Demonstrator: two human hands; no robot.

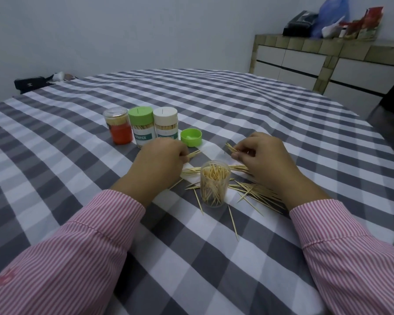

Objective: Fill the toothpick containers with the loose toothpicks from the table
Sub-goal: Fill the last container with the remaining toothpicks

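Observation:
An open clear container (215,183) partly filled with toothpicks stands upright between my hands. Loose toothpicks (255,193) lie scattered around it, mostly to its right. My left hand (160,160) pinches a few toothpicks just left of and beyond the container. My right hand (263,155) holds a small bundle of toothpicks above the table, right of the container. Three capped containers stand in a row farther back: one with an orange label (118,126), one with a green lid (142,123), one with a white lid (165,123). A loose green lid (191,137) lies beside them.
A grey and white checked cloth (237,103) covers the table. A dark bag (32,84) sits at the far left edge. A tiled counter with white drawers (328,67) stands at the back right, with bags and a black case on top.

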